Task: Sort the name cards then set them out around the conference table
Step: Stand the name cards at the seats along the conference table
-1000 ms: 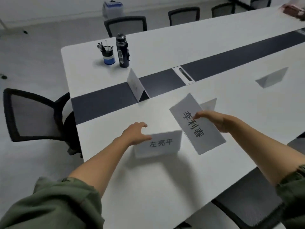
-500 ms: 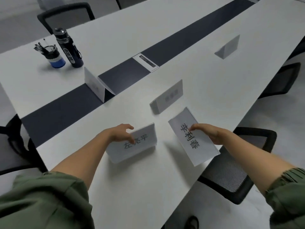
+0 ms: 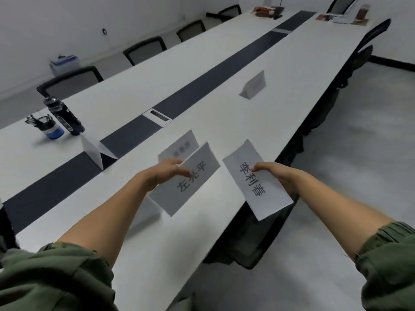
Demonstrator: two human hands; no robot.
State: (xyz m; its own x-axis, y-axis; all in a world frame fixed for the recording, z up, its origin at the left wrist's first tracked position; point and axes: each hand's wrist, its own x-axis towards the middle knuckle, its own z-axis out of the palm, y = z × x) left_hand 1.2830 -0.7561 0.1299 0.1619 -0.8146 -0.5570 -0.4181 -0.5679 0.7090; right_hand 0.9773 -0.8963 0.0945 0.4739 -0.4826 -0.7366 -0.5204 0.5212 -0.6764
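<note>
Name cards here are white folded sheets printed with bold black characters. The left card (image 3: 198, 176) is tilted above the white table (image 3: 224, 122), the left grip (image 3: 166, 173) curled over its upper edge. The right card (image 3: 256, 182) is pinched by the right grip (image 3: 276, 176) and juts past the table's edge over a black chair (image 3: 247, 243). Another tent card (image 3: 179, 147) stands just behind the left card. A water bottle (image 3: 65, 116) and pen cup (image 3: 48, 129) stand well apart.

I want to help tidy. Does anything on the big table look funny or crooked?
One name card stands over the dark middle strip, turned differently from the nearer card and the farther card on the white part. Nothing looks spilled or torn.
</note>
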